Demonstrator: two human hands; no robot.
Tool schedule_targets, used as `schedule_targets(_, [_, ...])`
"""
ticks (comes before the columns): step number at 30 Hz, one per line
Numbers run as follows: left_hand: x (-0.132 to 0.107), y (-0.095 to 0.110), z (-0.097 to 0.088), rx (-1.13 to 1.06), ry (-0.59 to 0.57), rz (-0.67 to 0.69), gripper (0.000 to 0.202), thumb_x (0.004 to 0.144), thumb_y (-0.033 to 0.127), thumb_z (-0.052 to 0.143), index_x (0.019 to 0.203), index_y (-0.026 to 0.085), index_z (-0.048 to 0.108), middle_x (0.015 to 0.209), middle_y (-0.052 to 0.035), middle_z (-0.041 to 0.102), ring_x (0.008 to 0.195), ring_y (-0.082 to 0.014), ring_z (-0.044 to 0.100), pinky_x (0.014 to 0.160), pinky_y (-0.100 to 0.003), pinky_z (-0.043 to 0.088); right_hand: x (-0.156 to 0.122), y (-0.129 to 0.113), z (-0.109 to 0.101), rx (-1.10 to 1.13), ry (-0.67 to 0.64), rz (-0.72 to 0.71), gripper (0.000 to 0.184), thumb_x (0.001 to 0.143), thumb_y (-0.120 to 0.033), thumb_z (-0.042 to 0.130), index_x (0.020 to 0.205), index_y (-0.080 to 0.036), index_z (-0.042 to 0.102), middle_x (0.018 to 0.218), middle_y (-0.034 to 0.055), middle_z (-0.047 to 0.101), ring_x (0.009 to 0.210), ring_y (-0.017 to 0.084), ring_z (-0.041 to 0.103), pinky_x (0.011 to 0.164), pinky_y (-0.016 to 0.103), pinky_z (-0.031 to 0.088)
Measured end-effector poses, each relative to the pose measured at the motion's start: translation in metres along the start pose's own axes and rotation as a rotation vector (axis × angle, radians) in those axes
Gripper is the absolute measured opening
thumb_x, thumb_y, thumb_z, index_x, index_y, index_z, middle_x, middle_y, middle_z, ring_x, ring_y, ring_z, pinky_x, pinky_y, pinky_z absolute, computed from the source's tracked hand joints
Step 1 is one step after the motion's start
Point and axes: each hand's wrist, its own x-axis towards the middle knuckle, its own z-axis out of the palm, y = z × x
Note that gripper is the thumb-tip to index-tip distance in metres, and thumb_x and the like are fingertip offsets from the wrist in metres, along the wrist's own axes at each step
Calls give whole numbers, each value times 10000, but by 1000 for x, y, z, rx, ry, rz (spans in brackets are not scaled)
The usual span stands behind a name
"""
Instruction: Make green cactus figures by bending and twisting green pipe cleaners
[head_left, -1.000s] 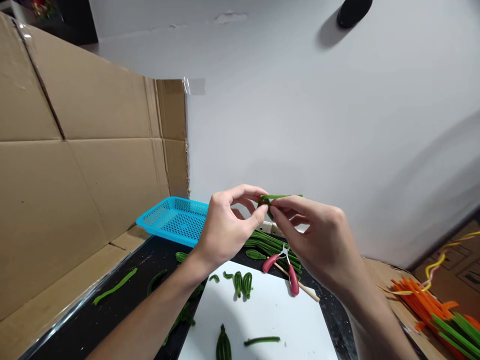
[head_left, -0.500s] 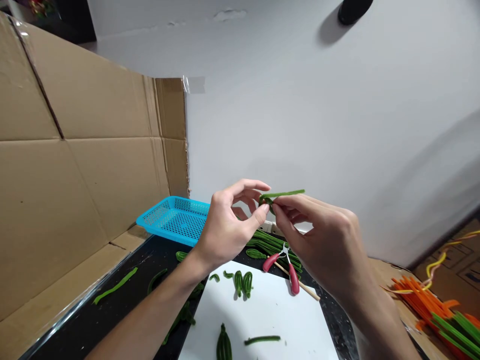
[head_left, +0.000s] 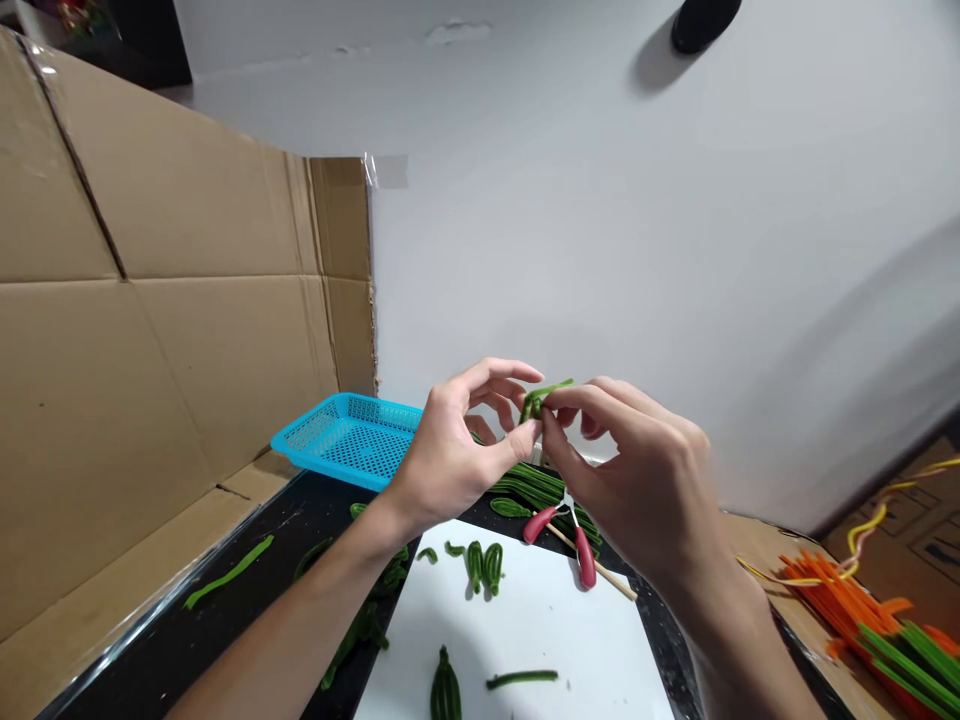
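Observation:
Both hands are raised over the work surface and meet at a bent green pipe cleaner (head_left: 531, 406). My left hand (head_left: 480, 440) pinches its left side between thumb and fingers. My right hand (head_left: 626, 445) grips the other side with thumb and index finger, and a short end sticks out above those fingertips. Below, the white board (head_left: 570, 630) carries a pair of looped green pipe-cleaner pieces (head_left: 484, 568), two small curled bits, a straight piece (head_left: 523, 679) and a larger pointed leaf-like shape (head_left: 445, 688) at the front edge. Red-handled cutting pliers (head_left: 585, 558) rest at the board's back right.
A blue perforated basket (head_left: 352, 445) stands at the back left beside a cardboard wall (head_left: 225, 360). Behind the board lie green pipe cleaners (head_left: 529, 484) and a wooden stick (head_left: 619, 584). Orange pipe cleaners (head_left: 832, 600) are at the right. A light green strip (head_left: 229, 573) lies on the left.
My right fingers have shifted slightly and turned the pipe cleaner's free end, which now points up at a slant and shows less length. My left hand has barely moved.

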Motion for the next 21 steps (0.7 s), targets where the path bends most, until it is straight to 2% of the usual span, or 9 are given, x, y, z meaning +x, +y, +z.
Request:
schedule_targets(6, [1, -1, -1, -39, -33, -15, 273, 905, 166, 734, 1172, 203, 695, 1018, -59, 717, 930, -175, 672, 660, -242, 515, 1, 0, -1, -43, 51, -7, 112, 958, -205, 674, 903, -236, 766, 924, 48, 736, 795, 204, 660, 625, 324, 498])
schedule_targets(11, [2, -3, 1, -83, 55, -60, 317, 912, 192, 727, 1222, 213, 665, 1021, -64, 692, 858, -169, 642, 582, -235, 490, 2, 2, -1, 29, 45, 0, 101, 982, -226, 678, 949, -236, 773, 1142, 57, 769, 898, 209, 747, 666, 335, 552])
schedule_targets(15, [3, -6, 3, -117, 76, -83, 335, 905, 206, 744, 1230, 221, 663, 1037, -64, 670, 875, -172, 632, 524, -208, 469, 1, 4, -1, 47, 32, 5, 88, 971, -257, 705, 945, -243, 787, 1240, 47, 783, 980, 240, 775, 693, 357, 566])
schedule_targets(18, [2, -6, 2, -129, 70, -83, 321, 915, 209, 742, 1227, 225, 669, 1040, -62, 659, 928, -180, 634, 516, -193, 480, 1, 5, 0, 86, -29, 63, 95, 963, -274, 709, 965, -263, 803, 1260, 36, 790, 997, 257, 783, 666, 357, 555])
schedule_targets(21, [1, -5, 1, -147, 8, -99, 301, 944, 211, 710, 1241, 220, 663, 1045, -67, 668, 972, -191, 646, 537, -193, 506, 0, 6, 2, 138, -81, 158, 129, 970, -264, 684, 971, -270, 813, 1268, 35, 791, 949, 247, 787, 617, 343, 529])
